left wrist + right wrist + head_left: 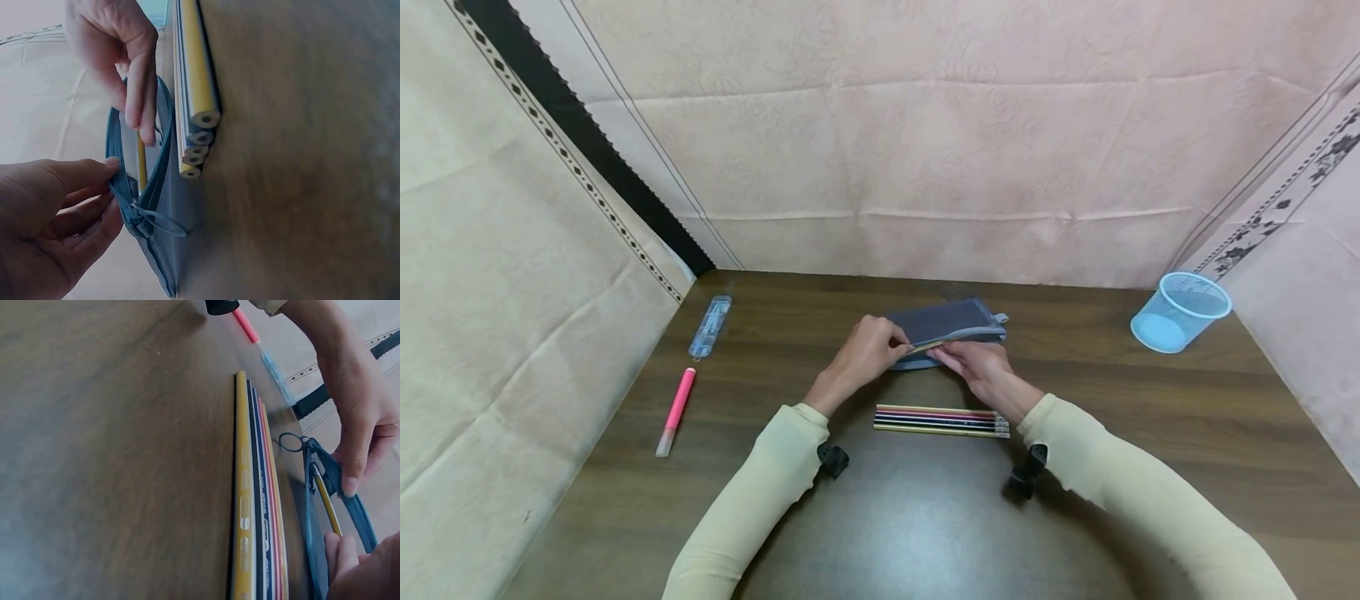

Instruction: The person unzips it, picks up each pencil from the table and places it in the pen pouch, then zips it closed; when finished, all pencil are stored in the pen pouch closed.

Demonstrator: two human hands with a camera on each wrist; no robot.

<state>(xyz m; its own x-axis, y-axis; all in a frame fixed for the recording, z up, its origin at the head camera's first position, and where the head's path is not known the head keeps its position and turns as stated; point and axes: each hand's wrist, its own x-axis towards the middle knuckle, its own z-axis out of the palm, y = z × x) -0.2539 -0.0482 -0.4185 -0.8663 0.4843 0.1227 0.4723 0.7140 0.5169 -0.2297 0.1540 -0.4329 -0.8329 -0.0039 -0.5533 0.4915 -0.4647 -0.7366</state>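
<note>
A dark blue zippered pencil pouch lies on the table with its zip apart. My left hand pinches one edge of the pouch's opening between thumb and fingertips. Between the fingers of my right hand is a yellow pencil, which lies partly inside the opening. In the left wrist view the right fingers reach down into the pouch mouth. Nearer to me, a row of several pencils in yellow, dark and red lies side by side, apart from both hands.
On the left of the wooden table lie a pink marker and a translucent blue cutter-like item. A blue plastic cup stands at the back right. Cloth hangs behind the table and at its sides.
</note>
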